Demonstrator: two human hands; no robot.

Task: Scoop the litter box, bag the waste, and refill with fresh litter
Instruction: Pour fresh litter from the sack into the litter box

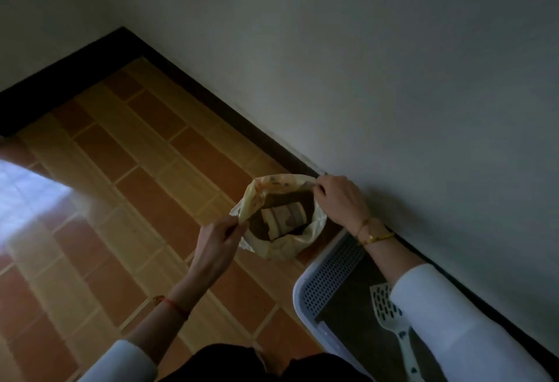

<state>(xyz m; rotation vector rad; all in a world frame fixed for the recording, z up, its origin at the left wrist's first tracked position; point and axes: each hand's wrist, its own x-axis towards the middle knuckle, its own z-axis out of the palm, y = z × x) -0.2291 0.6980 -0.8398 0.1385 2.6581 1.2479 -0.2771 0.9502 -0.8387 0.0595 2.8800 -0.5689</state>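
A pale yellow plastic bag (pixel 305 241) stands open on the tiled floor by the wall, with dark litter and a striped cup-like thing (pixel 284 218) inside. My left hand (pixel 216 248) pinches the bag's near rim. My right hand (pixel 340 200) pinches the far rim, so the mouth is held wide. At the lower right sits the white litter box (pixel 302 297) with a perforated grid edge and dark litter inside. A white slotted scoop (pixel 388 309) lies in the box, partly hidden under my right sleeve.
The grey wall (pixel 393 79) with a dark skirting runs diagonally just behind the bag and box. Orange and tan floor tiles (pixel 136 185) stretch to the left, with a bright patch of light at the far left. My dark-clad knees are at the bottom edge.
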